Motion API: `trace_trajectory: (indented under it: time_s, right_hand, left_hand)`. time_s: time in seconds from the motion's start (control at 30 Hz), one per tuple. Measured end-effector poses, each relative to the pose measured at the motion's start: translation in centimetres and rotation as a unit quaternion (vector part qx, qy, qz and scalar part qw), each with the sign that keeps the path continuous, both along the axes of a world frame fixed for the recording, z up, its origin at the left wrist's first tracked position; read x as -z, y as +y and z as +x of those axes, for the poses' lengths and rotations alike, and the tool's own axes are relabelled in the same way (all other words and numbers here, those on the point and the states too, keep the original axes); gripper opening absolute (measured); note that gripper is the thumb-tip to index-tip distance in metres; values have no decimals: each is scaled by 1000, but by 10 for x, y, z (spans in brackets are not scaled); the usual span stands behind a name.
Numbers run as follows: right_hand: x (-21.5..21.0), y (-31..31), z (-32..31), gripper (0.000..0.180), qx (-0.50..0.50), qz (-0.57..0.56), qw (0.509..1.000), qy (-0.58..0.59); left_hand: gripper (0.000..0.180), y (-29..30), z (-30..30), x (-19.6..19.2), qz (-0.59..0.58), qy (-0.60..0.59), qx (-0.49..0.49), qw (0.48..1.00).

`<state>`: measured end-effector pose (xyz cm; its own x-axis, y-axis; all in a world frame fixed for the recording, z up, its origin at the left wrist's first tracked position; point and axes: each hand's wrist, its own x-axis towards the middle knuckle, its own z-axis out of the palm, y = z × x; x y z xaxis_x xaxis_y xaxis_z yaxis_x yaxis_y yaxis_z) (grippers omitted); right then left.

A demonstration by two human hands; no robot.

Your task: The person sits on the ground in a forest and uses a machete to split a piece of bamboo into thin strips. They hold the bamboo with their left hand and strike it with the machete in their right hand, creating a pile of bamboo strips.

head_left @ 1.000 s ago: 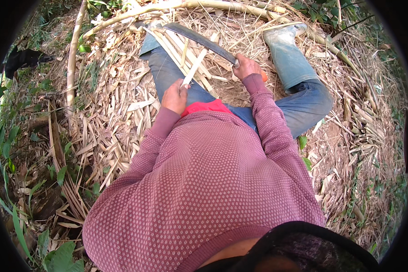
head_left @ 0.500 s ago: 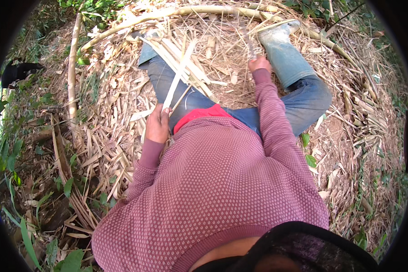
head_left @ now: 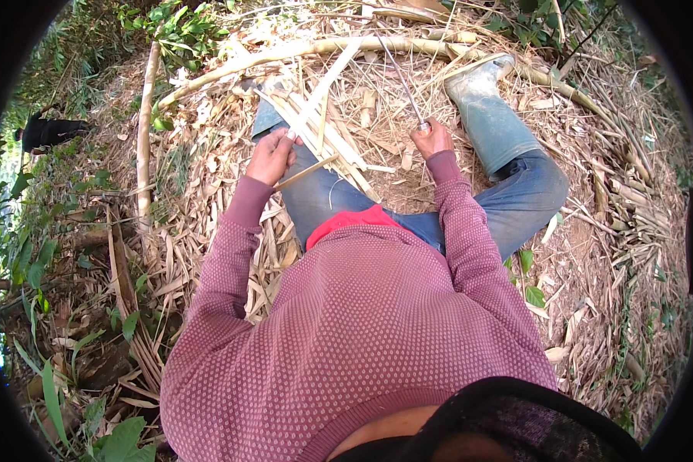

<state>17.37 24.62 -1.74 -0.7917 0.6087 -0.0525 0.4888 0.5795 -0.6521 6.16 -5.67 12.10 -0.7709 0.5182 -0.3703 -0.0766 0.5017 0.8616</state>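
Observation:
My left hand (head_left: 272, 156) is closed on the near end of a pale, flat bamboo strip (head_left: 333, 75), which slants away up and to the right. Beneath it, more split bamboo strips (head_left: 333, 137) lie in a loose pile across my left leg. A thin stick (head_left: 308, 171) rests over the thigh beside the wrist. Between my knees, my right hand (head_left: 433, 138) grips the handle of a knife; its long, narrow dark blade (head_left: 402, 77) points away from me and slightly left.
A long curved bamboo pole (head_left: 300, 48) arches across the ground beyond my feet. Another straight pole (head_left: 145, 131) lies to the left. Dry leaves and shavings (head_left: 185, 246) cover the ground. A person in dark clothes (head_left: 50, 132) is at the far left. Cut stalks (head_left: 639, 208) lie right.
My left hand has moved forward with the strip, whose far end now reaches the curved pole. The knife has stayed in my right hand, and its blade shows more clearly.

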Motion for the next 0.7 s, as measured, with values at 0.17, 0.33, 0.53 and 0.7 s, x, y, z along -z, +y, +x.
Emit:
trace_trajectory:
  time_s: [0.17, 0.33, 0.53, 0.7]
  right_hand:
    - [26, 11, -2, 37, 9, -204, 975, 89]
    - [-13, -22, -5, 21, -17, -384, 904, 187]
    - [-64, -81, 1, 24, -89, -537, 815, 201]
    - [-75, -105, 3, 24, -168, -512, 816, 208]
  left_hand:
    - [25, 0, -51, 13, 45, -20, -1, 999]
    - [23, -12, -44, -18, 222, -75, -98, 967]
    - [19, -12, -8, 9, 402, -46, -291, 867]
    - [24, 12, 34, 22, 417, -71, -334, 842]
